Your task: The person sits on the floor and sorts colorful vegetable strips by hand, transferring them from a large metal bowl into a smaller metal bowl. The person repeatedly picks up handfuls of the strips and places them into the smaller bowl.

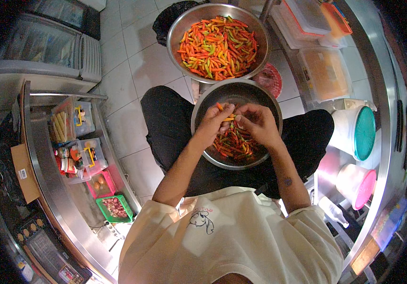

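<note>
My left hand (215, 122) holds a few small orange and red chili peppers (227, 118) between thumb and fingers, over the steel bowl (198, 117) between my thighs. Close at its right, my right hand (258, 124) has thumb and forefinger bent together at the peppers' ends; whether it grips one cannot be told. Beneath both hands, red, orange and green chilies (237, 145) lie in the bottom of this bowl. Just beyond it stands a larger steel bowl (173, 46), holding a broad heap of red, orange and green chilies (217, 49).
A red plastic basket (274, 80) and a black plastic bag (161, 26) are near the far bowl. At left, a steel shelf carries plastic boxes (84, 119), a pink basket (109, 183) and a green basket of shallots (100, 206). Lidded tubs (345, 131) stand at right.
</note>
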The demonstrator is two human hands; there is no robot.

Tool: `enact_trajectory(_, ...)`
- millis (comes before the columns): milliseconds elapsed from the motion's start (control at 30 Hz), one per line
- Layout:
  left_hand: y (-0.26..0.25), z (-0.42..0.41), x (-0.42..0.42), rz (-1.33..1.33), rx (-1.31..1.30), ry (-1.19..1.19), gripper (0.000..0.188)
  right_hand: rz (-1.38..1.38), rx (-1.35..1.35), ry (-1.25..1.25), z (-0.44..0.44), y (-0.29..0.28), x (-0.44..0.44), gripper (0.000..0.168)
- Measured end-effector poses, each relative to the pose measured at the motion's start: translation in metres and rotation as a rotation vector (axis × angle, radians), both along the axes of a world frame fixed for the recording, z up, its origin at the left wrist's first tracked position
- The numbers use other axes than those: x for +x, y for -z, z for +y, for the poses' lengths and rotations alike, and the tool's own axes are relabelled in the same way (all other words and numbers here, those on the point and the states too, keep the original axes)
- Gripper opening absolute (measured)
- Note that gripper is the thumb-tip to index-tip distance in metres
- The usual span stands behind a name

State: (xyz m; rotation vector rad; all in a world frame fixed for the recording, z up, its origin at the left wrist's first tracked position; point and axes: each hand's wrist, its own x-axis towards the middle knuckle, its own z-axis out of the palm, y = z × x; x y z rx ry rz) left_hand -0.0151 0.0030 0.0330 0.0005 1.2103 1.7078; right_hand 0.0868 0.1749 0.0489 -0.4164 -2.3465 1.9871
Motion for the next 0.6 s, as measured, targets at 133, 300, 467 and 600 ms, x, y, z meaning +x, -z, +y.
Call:
enact_trajectory(133, 0.002, -0.007, -0.006, -0.249, 0.086, -0.113, 0.021, -0.104, -0.419, 0.019, 0.002, -0.018, 0.0, 0.009)
enact_trajectory(300, -0.01, -0.003, -0.004, -0.146, -0.014, -0.096, 0.025, -0.138, -0.37, 0.102, 0.002, -0.009, -0.003, 0.012)
enact_trajectory(467, -0.003, 0.002, 0.005, 0.04, -0.024, -0.058, 0.024, -0.064, -0.297, 0.088, 0.0, 0.005, 0.0, 0.012)
enact_trajectory(600, -0.004, -0.004, 0.0, -0.135, 0.117, 0.011, 0.025, -0.17, -0.828, 0.034, 0.003, 0.001, 0.004, 0.013)
